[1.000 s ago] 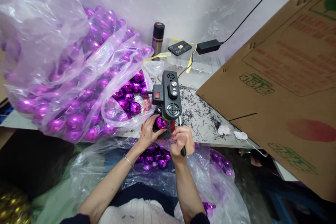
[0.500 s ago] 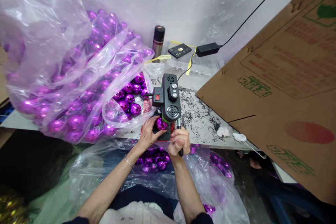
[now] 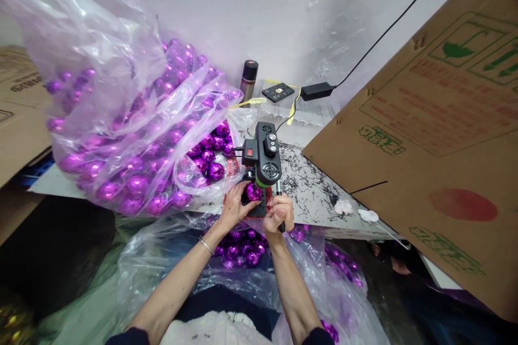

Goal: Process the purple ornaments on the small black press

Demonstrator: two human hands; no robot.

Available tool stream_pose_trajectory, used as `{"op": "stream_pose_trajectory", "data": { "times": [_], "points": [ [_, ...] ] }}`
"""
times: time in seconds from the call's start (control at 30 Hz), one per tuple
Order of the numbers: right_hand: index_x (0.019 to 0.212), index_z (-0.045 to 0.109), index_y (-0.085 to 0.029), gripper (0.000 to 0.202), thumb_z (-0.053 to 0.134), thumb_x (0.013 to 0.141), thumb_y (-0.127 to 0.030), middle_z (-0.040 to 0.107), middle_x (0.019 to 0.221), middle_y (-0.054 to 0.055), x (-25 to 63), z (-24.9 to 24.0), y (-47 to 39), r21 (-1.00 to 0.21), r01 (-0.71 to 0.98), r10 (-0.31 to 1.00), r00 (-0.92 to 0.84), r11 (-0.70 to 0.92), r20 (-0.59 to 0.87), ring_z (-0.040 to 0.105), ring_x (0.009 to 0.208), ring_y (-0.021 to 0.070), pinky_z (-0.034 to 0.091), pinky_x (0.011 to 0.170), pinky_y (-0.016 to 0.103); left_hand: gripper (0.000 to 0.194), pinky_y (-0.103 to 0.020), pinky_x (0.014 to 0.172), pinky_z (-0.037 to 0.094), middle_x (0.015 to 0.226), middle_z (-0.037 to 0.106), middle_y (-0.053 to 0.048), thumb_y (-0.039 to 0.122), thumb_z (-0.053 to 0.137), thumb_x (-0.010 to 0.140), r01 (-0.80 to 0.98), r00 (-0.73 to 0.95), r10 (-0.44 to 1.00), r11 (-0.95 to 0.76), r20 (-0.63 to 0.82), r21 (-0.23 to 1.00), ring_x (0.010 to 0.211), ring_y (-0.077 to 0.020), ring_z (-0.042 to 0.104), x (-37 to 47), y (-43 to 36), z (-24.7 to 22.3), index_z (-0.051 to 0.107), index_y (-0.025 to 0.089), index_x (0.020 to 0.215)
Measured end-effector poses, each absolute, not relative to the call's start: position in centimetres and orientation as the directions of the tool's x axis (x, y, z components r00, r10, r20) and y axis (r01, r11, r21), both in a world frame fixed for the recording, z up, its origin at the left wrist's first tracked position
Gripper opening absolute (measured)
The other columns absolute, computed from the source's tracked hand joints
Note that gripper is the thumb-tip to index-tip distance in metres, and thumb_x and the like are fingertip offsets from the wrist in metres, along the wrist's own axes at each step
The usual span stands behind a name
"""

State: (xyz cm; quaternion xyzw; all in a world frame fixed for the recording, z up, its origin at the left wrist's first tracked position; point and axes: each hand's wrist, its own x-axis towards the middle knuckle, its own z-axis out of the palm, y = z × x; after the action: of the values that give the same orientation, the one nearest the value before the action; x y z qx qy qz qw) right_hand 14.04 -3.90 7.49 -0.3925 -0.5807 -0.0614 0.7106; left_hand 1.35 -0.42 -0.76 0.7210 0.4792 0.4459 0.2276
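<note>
A shiny purple faceted ball [image 3: 253,192] sits under the front end of a small black bench machine [image 3: 267,145] with a red switch. My left hand [image 3: 236,205] grips this ball between thumb and fingers. My right hand [image 3: 279,213] is closed round the black handle of a lever [image 3: 282,226] on the machine's right side. The machine's dark base [image 3: 259,210] shows only in part beneath the ball and hands. Many similar balls [image 3: 216,171] spill toward the machine from the mouth of a clear plastic bag [image 3: 121,113] at the left.
Black clippings [image 3: 311,178] litter the table right of the machine, beside a white tuft [image 3: 343,206]. A large cardboard box [image 3: 404,135] leans in at the right. Behind stand a thermos [image 3: 249,78], a dark phone [image 3: 278,92] and a power adapter [image 3: 317,91]. More bagged balls [image 3: 243,248] lie at my lap.
The view has turned slightly left, so the scene sits a little further right and more cardboard shows at left. Both hands keep their hold on the ball and the lever.
</note>
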Motion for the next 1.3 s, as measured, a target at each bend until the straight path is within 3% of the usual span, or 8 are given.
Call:
{"op": "stream_pose_trajectory", "data": {
  "times": [0.3,0.57,0.7,0.83,0.97,1.07,1.2,1.3],
  "points": [
    [0.074,0.050,-0.026,0.045,0.042,0.116,-0.040,0.059,0.071,-0.003,14.6,8.0,-4.1,-0.467,0.554,0.399,0.248,0.689,0.883,0.058,0.060,0.0131,0.048,0.060,0.031,0.060,-0.053,0.109,0.062,0.135,0.079,-0.016,0.047,0.087,0.092,0.479,0.135,0.892,-0.439,0.431,0.760,0.127,-0.0361,0.076,1.8,0.3,-0.7,0.066,0.021,0.142],
    [0.070,0.050,-0.025,0.047,0.048,0.115,-0.037,0.054,0.066,-0.005,14.4,14.3,-4.3,-0.687,0.463,0.565,0.393,0.560,0.725,0.054,0.061,0.0123,0.043,0.061,0.029,0.062,-0.058,0.113,0.060,0.142,0.075,-0.020,0.045,0.079,0.100,0.484,0.206,0.816,-0.565,0.541,0.668,0.133,-0.0370,0.074,0.9,-2.8,-1.1,0.058,0.019,0.152],
    [0.068,0.051,-0.024,0.049,0.050,0.114,-0.038,0.056,0.066,-0.004,14.1,14.0,-4.9,-0.674,0.439,0.557,0.380,0.594,0.739,0.057,0.064,0.0131,0.044,0.063,0.029,0.082,-0.060,0.115,0.059,0.153,0.068,-0.024,0.062,0.081,0.095,0.494,0.305,0.751,-0.650,0.585,0.577,0.140,-0.0399,0.069,-1.6,-6.7,-0.2,0.053,0.019,0.160],
    [0.070,0.054,-0.024,0.046,0.048,0.114,-0.035,0.059,0.068,-0.003,14.0,12.6,-5.1,-0.628,0.483,0.517,0.357,0.611,0.778,0.059,0.064,0.0134,0.045,0.062,0.029,0.045,-0.052,0.114,0.059,0.142,0.075,-0.018,0.048,0.059,0.111,0.604,0.129,0.799,-0.533,0.587,0.592,0.132,-0.0334,0.073,-4.6,-4.6,3.1,0.065,0.021,0.147],
    [0.070,0.052,-0.024,0.046,0.047,0.115,-0.033,0.058,0.068,-0.002,13.9,12.4,-5.1,-0.615,0.507,0.500,0.360,0.604,0.788,0.060,0.064,0.0137,0.045,0.061,0.029,0.032,-0.052,0.103,0.060,0.109,0.082,-0.019,0.038,0.054,0.111,0.815,-0.106,0.901,-0.164,0.421,0.556,0.112,-0.0369,0.077,-6.1,1.9,6.1,0.075,0.018,0.123],
    [0.070,0.052,-0.024,0.044,0.047,0.114,-0.028,0.059,0.068,-0.002,14.0,12.5,-5.1,-0.593,0.524,0.493,0.335,0.611,0.803,0.060,0.065,0.0139,0.045,0.062,0.030,0.035,-0.053,0.095,0.059,0.096,0.081,-0.021,0.044,0.065,0.107,0.885,-0.121,0.971,0.012,0.206,0.465,0.106,-0.0431,0.077,-5.6,5.1,6.9,0.074,0.014,0.121],
    [0.071,0.052,-0.024,0.042,0.048,0.112,-0.022,0.060,0.069,-0.002,14.2,12.4,-5.3,-0.583,0.520,0.500,0.307,0.625,0.810,0.062,0.069,0.0149,0.047,0.066,0.031,0.051,-0.054,0.101,0.056,0.104,0.081,-0.024,0.043,0.073,0.103,0.904,-0.025,0.995,-0.019,0.096,0.426,0.110,-0.0444,0.080,-4.3,6.2,7.0,0.064,0.009,0.139],
    [0.072,0.054,-0.024,0.039,0.048,0.111,-0.020,0.060,0.070,-0.002,14.2,12.3,-5.3,-0.578,0.511,0.498,0.299,0.637,0.814,0.062,0.070,0.0146,0.047,0.067,0.031,0.049,-0.051,0.104,0.059,0.123,0.079,-0.025,0.037,0.076,0.100,0.853,0.021,0.992,-0.082,0.124,0.516,0.118,-0.0418,0.079,-4.0,6.3,6.9,0.063,0.012,0.140]
  ]
}}
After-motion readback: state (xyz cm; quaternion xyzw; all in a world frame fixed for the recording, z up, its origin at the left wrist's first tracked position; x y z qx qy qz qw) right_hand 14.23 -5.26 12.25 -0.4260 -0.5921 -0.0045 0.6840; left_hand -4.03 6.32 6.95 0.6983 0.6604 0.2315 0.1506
